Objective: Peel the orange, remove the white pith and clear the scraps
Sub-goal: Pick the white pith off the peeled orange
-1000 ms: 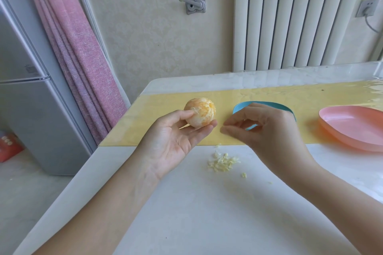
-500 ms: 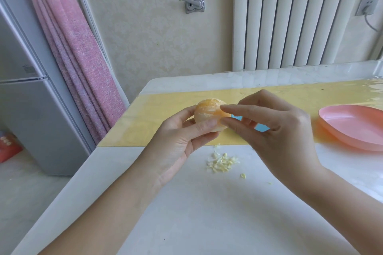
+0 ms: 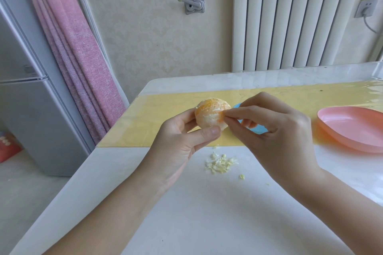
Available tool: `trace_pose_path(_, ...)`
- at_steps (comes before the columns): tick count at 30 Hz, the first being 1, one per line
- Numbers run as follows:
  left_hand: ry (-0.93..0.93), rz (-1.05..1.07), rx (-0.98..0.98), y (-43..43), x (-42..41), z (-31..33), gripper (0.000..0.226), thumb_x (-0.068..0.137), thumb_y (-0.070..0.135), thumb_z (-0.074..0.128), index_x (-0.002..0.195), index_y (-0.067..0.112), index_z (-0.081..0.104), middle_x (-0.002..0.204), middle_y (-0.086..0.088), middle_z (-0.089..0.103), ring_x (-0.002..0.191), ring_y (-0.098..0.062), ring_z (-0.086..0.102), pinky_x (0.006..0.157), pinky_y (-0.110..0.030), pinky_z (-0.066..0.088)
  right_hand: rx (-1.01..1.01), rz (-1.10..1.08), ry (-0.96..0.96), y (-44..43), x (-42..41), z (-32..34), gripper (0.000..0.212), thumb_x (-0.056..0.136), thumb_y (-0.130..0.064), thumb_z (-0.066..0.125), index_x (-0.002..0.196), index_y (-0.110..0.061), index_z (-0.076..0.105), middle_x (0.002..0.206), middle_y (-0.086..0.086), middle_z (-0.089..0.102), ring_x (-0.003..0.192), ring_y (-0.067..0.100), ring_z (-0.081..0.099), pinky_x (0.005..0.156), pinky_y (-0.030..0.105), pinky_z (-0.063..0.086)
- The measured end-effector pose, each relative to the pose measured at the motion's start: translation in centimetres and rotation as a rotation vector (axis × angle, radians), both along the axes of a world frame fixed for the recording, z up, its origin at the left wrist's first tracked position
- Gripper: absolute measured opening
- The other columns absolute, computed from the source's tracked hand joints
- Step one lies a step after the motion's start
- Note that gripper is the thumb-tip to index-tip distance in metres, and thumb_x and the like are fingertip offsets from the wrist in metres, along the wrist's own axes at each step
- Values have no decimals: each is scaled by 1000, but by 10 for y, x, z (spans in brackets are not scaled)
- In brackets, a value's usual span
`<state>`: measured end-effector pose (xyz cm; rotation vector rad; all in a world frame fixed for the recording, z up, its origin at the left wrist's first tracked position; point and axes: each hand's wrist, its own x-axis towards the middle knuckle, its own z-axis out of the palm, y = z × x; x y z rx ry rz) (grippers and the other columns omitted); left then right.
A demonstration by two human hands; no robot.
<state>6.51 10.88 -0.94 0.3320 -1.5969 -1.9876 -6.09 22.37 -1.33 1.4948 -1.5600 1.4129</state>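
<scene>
Left hand [image 3: 182, 141] grips the orange [image 3: 211, 115]; right hand [image 3: 277, 130] pinches pith on its right side, scraps [image 3: 220, 164] just below.

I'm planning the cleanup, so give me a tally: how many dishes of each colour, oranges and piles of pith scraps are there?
Pink dish: 1
Blue dish: 1, mostly hidden behind the right hand
Orange: 1, gripped by the left hand, the right hand pinching at it
Pith scrap pile: 1, stray bits beside it
Total: 4
</scene>
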Motion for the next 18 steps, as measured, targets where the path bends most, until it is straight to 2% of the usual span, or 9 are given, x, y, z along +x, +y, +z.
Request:
trace_pose_path(3,13,12,-20,1,-1,-2,38,69,6,74,107,10,72,112,-9,71,113,-21,63,92,-30,54,-16,-4,5,1,0,1,7,82,-17,70,80,-13,75,76,-2,62,61,8,53,57,15,44)
trace_pose_path(7,13,57,-97,3,-2,-1,48,68,5,74,115,10,67,112,-7,71,108,-20,66,99,-37,51,5,3,4,1,0,3,3,79,-13,71,76,-12,72,76,-3,59,61,7,52,57,17,44)
trace_pose_path(14,16,71,-114,7,-2,0,56,65,5,76,120,11,63,113,-8,70,103,-21,68,99,-39,51,-9,41,38,2,-1,5,3,78,-6,70,77,-5,67,79,1,60,66,7,56,61,22,48)
trace_pose_path(16,30,92,-102,7,-2,1,59,63,5,78,120,11,61,109,-3,71,100,-19,69,100,-40,51,-30,82,-13,2,-2,4,6,81,-9,71,85,-6,68,82,1,62,70,6,61,66,17,50)
trace_pose_path(18,52,113,-105,6,-2,2,65,59,7,84,119,10,60,106,-1,71,99,-17,69,99,-40,50,-34,138,-96,2,0,4,20,84,-18,70,101,-7,70,89,1,64,76,5,65,73,18,52)
